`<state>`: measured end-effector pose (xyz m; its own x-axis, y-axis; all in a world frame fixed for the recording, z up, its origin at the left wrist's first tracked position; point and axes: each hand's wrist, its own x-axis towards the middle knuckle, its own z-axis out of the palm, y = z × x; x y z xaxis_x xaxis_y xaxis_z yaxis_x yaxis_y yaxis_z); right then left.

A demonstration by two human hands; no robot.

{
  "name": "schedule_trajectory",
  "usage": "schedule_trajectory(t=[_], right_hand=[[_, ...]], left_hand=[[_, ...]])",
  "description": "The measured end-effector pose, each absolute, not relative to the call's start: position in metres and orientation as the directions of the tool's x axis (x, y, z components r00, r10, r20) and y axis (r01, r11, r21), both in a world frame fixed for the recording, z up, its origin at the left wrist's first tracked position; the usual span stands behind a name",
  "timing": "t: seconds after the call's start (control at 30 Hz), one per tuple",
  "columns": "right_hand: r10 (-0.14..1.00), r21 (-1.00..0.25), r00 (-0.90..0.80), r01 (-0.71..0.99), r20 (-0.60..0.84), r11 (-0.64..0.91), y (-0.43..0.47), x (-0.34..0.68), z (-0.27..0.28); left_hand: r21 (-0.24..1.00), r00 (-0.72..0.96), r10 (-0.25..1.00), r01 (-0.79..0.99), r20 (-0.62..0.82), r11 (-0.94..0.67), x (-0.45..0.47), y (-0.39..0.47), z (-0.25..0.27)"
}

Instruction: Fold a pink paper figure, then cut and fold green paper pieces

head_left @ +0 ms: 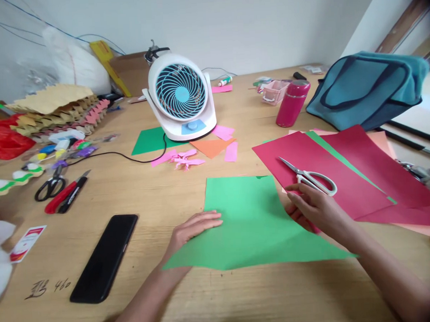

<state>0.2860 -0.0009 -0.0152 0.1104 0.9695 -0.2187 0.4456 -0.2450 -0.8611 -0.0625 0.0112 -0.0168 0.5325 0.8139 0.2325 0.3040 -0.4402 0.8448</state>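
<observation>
A sheet of green paper (pixel 242 217) lies before me, its near edge bowed up off the table. My left hand (pixel 194 227) grips its left edge, straight fingers on top, thumb hidden. At the paper's right edge is my right hand (pixel 314 204), fingers apart and partly curled; whether they touch the paper I cannot tell. Just beyond those fingers, white-handled scissors (pixel 313 179) rest on dark red paper (pixel 365 173). Across the red sheets runs a narrow green strip (pixel 346 160).
A white fan (pixel 181 93) stands at the back, paper scraps (pixel 182 157) before it. On the left lie a phone (pixel 105 258), a red-and-black cutter (pixel 68 193) and black scissors (pixel 50 187). A pink bottle (pixel 293 103) and blue bag (pixel 368 88) stand back right.
</observation>
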Motion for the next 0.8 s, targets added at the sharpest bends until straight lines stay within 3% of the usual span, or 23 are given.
schedule_trajectory(t=[0.2, 0.37, 0.6, 0.8], right_hand=[[0.942, -0.931, 0.045, 0.142, -0.334, -0.337, -0.004, 0.277, -0.005], [0.916, -0.904, 0.012, 0.156, -0.401, -0.397, -0.007, 0.276, -0.008], [0.981, -0.955, 0.065, 0.228, -0.181, -0.191, -0.009, 0.261, -0.014], [0.997, -0.957, 0.018, 0.28, -0.069, -0.071, -0.009, 0.257, -0.025]], left_hand=[[0.884, 0.562, 0.801, 0.245, 0.205, -0.399, -0.059, 0.007, -0.016], [0.895, 0.643, 0.747, 0.215, 0.171, -0.39, -0.057, 0.005, -0.015], [0.893, 0.641, 0.731, 0.155, 0.234, -0.422, -0.053, 0.003, -0.013], [0.902, 0.498, 0.846, 0.252, 0.191, -0.352, -0.054, -0.002, -0.014]])
